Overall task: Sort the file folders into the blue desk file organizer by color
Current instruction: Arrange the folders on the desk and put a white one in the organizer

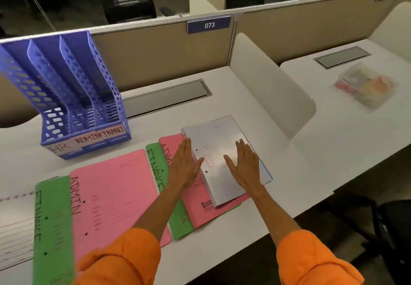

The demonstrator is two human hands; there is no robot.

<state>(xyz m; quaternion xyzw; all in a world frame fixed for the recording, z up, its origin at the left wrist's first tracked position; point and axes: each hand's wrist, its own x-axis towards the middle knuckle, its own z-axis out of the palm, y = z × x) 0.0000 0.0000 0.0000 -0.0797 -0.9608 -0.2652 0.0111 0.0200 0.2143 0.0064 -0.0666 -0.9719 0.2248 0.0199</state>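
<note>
White desk (222, 97) runs along a tan partition panel (155, 51) that carries a blue plate (209, 25) reading 073. At the far left of the desk stands the blue file organizer (66, 88), upright, its three slots labelled HR, ADMIN and FINANCE along the front. The folders lie fanned out flat in front of it, each overlapping the next from left to right: a lined white sheet (15, 229) at the left edge, a green FINANCE folder (53, 222), a large pink ADMIN folder (111, 191), a second green folder (155, 164), a second pink folder (200, 209), and on top at the right end a white folder (220, 137). Both arms reach out in orange sleeves (120, 260). The left hand (183, 164) lies flat with fingers straight and close together, across the white folder's left edge and the pink one beneath. The right hand (243, 165) rests palm-down on the white folder, fingers straight, gripping nothing. Far to the right, on the neighbouring desk, sits a clear plastic box (367, 84) of colourful bits, too blurred to name.
</note>
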